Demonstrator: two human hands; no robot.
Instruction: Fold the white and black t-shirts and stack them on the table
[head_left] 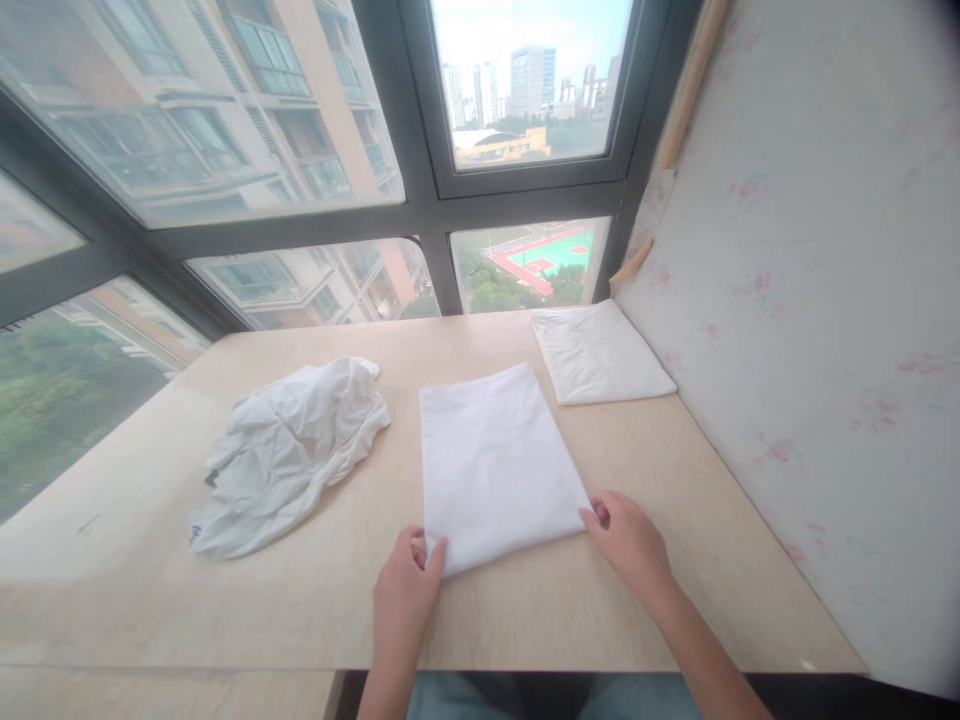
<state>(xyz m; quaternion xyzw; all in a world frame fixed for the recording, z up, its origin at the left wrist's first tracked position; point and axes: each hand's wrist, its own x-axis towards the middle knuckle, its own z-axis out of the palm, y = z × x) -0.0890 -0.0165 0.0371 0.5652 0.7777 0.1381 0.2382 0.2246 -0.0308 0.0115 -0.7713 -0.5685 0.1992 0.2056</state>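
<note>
A white cloth garment (495,465), folded into a neat near-square, lies flat on the wooden tabletop in front of me. My left hand (411,580) pinches its near left corner between thumb and fingers. At the near right corner, my right hand (626,540) grips the edge in the same way. Both hands are low, close to the table surface. Whether the folded piece is a shirt or another kind of garment cannot be made out.
A crumpled white garment (300,450) with small dark marks lies to the left. Another folded white cloth (600,352) rests at the back right, beside the flowered wall (810,350). Dark-framed windows (525,190) border the pale wooden table (150,590) at the back and left.
</note>
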